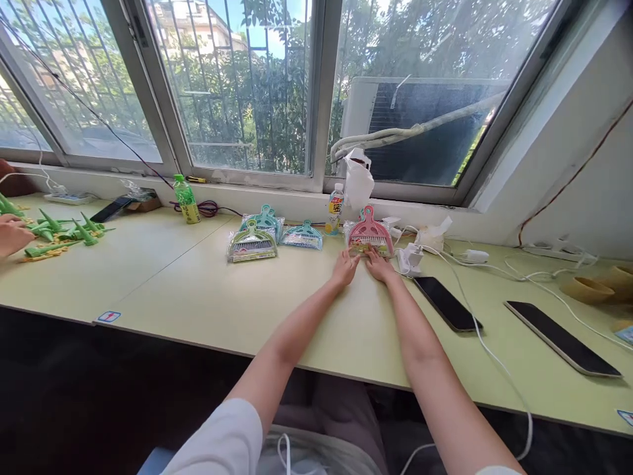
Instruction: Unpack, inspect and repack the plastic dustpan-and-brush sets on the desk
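Observation:
A pink dustpan and brush set point(370, 232) in clear wrapping stands on the table near the window wall. My left hand point(345, 268) is at its lower left edge, fingers apart and nothing visible in them. Fingers stretched forward, my right hand point(380, 265) touches its lower front edge. Further left lie wrapped sets: a yellow-green one point(252, 243), a small teal one point(302, 235) and a larger teal one point(266, 219) behind.
A drink bottle point(334, 210) and white plastic bag point(359, 179) stand behind. Right are a white charger point(410, 258), cables, a phone point(446, 303) and a tablet point(561, 336). Left are a green bottle point(186, 200), green pieces point(85, 231) and another person's hand point(14, 234).

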`<state>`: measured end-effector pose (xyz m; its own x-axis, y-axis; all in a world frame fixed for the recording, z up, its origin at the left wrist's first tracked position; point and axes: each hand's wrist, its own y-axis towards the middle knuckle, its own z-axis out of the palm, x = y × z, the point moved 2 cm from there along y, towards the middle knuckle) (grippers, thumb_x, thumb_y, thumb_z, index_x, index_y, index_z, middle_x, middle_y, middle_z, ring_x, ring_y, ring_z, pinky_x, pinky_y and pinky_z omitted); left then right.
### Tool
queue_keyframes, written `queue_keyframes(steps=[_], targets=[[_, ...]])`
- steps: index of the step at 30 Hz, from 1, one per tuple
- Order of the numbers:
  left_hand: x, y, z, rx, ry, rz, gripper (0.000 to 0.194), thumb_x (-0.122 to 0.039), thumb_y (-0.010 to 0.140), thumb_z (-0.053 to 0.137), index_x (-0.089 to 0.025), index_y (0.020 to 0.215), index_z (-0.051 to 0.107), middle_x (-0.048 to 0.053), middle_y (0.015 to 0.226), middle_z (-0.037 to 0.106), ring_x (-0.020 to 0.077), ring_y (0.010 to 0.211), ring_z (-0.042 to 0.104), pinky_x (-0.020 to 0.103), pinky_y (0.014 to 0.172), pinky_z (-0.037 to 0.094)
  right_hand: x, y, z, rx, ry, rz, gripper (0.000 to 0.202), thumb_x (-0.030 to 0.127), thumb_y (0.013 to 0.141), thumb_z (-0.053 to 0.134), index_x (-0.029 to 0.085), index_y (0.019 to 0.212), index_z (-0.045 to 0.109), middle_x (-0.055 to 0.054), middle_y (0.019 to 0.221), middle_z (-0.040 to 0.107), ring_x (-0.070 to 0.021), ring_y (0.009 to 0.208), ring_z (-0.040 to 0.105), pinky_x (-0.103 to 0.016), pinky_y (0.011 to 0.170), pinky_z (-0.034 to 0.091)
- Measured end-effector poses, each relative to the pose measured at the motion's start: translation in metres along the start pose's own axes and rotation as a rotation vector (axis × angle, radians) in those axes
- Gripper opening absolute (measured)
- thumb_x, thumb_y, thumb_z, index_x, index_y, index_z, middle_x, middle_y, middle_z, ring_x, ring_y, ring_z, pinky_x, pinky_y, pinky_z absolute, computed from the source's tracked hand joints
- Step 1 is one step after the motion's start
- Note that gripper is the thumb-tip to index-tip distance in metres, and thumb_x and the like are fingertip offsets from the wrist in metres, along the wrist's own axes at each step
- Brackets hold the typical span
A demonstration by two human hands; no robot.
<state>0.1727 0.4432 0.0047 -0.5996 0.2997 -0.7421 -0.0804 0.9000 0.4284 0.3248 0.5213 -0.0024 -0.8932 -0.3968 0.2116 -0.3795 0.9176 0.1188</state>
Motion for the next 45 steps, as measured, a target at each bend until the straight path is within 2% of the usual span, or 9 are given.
queue_keyframes(steps=[7,12,18,25,29,33,36,40,45], targets=[[-0.002,-0.003,0.005,0.098,0.049,0.011,0.057,-0.045,0.096,0.040,-0.010,0.140,0.041,0.019,0.144,0.046,0.0265,0.139,0.039,0.041,0.117,0.030,-0.008,0.006,0.004,-0.063,0.023,0.014,0.057,0.029,0.095,0.030,0.022,0.152,0.032,-0.004,0.164,0.014,-0.0249,0.152,0.012,-0.061,0.119,0.018],[-0.008,-0.006,0.003,0.013,-0.020,0.078,0.063,-0.043,0.097,0.042,-0.014,0.149,0.021,0.016,0.153,0.035,0.0217,0.144,0.032,0.037,0.119,0.028,-0.009,0.002,0.004,-0.184,0.042,-0.046,0.053,0.026,0.093,0.036,0.020,0.145,0.043,-0.005,0.162,0.023,-0.0253,0.150,0.020,-0.053,0.118,0.027],[-0.009,-0.006,0.003,0.027,0.018,0.101,0.060,-0.042,0.098,0.040,-0.016,0.148,0.021,0.016,0.152,0.035,0.0221,0.145,0.031,0.038,0.120,0.026,-0.007,-0.004,0.002,-0.332,0.046,-0.119,0.048,0.017,0.087,0.044,0.016,0.134,0.056,-0.009,0.154,0.041,-0.0274,0.139,0.040,-0.046,0.112,0.037],[-0.008,-0.008,0.006,0.089,0.067,0.147,0.063,-0.042,0.097,0.041,-0.014,0.149,0.020,0.017,0.152,0.035,0.0238,0.145,0.030,0.041,0.121,0.025,0.001,-0.017,-0.010,-0.549,0.048,-0.111,0.035,0.013,0.086,0.042,0.017,0.105,0.072,-0.011,0.130,0.061,-0.0268,0.118,0.056,-0.042,0.096,0.047],[-0.010,-0.009,0.002,0.094,0.116,0.160,0.062,-0.037,0.095,0.045,-0.015,0.149,0.022,0.016,0.152,0.036,0.0234,0.144,0.032,0.040,0.120,0.027,0.013,-0.029,-0.020,-0.705,-0.004,-0.087,0.030,0.013,0.088,0.041,0.018,0.092,0.071,-0.012,0.112,0.065,-0.0251,0.100,0.060,-0.036,0.082,0.048],[-0.013,-0.012,-0.001,0.162,0.237,0.117,0.056,-0.027,0.093,0.046,-0.015,0.145,0.030,0.016,0.145,0.044,0.0243,0.135,0.043,0.041,0.113,0.035,0.027,-0.036,-0.026,-0.705,-0.081,-0.088,0.024,0.014,0.089,0.042,0.016,0.095,0.065,-0.014,0.108,0.061,-0.0238,0.091,0.058,-0.032,0.071,0.044],[-0.016,-0.014,-0.001,0.267,0.377,0.076,0.042,-0.026,0.093,0.045,-0.016,0.134,0.044,0.015,0.133,0.053,0.0250,0.127,0.050,0.041,0.106,0.041,0.033,-0.037,-0.027,-0.683,-0.105,-0.069,0.025,0.011,0.087,0.042,0.014,0.104,0.060,-0.015,0.110,0.058,-0.0233,0.090,0.057,-0.030,0.067,0.042],[-0.021,-0.019,0.001,0.356,0.520,0.183,0.029,-0.025,0.096,0.039,-0.020,0.120,0.054,0.010,0.127,0.055,0.0232,0.123,0.051,0.039,0.103,0.042,0.033,-0.036,-0.027,-0.627,-0.102,-0.052,0.026,0.012,0.088,0.040,0.015,0.103,0.061,-0.015,0.110,0.058,-0.0231,0.087,0.058,-0.030,0.065,0.042],[-0.023,-0.023,0.003,0.375,0.546,0.247,0.032,-0.026,0.096,0.034,-0.018,0.119,0.055,0.012,0.127,0.055,0.0242,0.122,0.052,0.040,0.103,0.043,0.035,-0.042,-0.031,-0.606,-0.056,-0.021,0.037,0.013,0.090,0.034,0.016,0.115,0.060,-0.017,0.121,0.057,-0.0264,0.096,0.059,-0.035,0.075,0.046]])
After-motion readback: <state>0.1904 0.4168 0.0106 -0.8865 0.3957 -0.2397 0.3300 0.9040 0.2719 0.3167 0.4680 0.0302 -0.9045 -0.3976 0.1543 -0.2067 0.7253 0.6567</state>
